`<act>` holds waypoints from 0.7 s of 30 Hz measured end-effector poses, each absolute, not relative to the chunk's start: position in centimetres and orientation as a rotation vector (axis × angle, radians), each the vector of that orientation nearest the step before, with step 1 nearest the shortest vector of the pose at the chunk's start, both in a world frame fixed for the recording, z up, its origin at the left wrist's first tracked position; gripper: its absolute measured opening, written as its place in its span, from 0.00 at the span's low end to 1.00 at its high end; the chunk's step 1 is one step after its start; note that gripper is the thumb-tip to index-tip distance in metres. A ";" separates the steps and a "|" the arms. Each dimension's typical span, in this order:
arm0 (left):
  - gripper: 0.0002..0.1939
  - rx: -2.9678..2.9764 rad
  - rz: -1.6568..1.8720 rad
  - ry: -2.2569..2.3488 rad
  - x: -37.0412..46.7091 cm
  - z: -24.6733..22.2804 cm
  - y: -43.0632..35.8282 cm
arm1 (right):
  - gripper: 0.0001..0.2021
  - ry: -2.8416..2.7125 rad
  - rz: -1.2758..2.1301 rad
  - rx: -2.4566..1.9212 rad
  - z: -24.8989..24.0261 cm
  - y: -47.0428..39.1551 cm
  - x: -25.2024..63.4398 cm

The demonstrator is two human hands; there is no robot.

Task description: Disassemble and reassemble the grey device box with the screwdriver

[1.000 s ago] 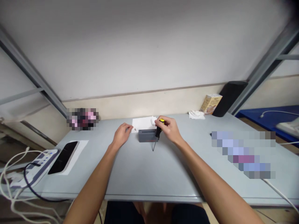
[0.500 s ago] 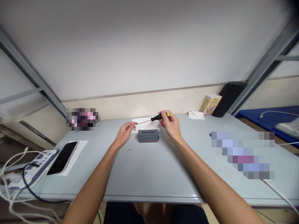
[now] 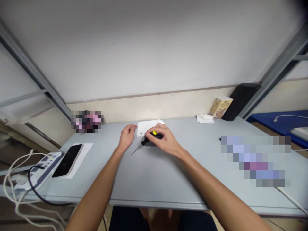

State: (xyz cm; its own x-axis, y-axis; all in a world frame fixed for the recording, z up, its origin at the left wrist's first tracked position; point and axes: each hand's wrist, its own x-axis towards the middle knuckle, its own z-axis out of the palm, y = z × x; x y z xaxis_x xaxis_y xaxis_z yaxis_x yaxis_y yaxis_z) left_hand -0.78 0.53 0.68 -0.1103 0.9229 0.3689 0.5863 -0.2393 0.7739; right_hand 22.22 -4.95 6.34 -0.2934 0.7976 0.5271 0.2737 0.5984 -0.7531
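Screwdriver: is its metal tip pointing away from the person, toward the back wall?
No, the screwdriver in the right hand slants down toward the near left, its tip close to the grey table.

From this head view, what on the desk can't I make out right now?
- Grey box: mostly hidden by the right hand.
- Dark specks on the white paper: too small to identify.
- Screwdriver tip: too thin to see what it touches.
- Two pixelated patches: contents unreadable.

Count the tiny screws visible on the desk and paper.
3: two dark specks on the white paper near 585,413, one on the table at the screwdriver tip. Others may be hidden.
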 end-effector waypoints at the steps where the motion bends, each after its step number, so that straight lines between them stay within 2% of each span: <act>1: 0.19 1.812 1.293 1.656 -0.8 0.7 0.6 | 0.06 -1.883 0.662 -0.865 6.3 -5.3 21.9; 9: 0.18 1.773 1.306 1.670 -0.8 0.9 0.6 | 0.05 -1.964 0.641 -0.858 6.1 -5.7 21.5; 18: 0.28 1.704 1.131 1.259 -0.4 3.0 -0.6 | 0.12 -1.417 0.571 -1.002 6.1 -3.6 23.0; 21: 0.23 1.732 1.117 1.296 -0.2 3.1 -0.8 | 0.15 -1.342 0.605 -1.065 6.0 -2.9 23.5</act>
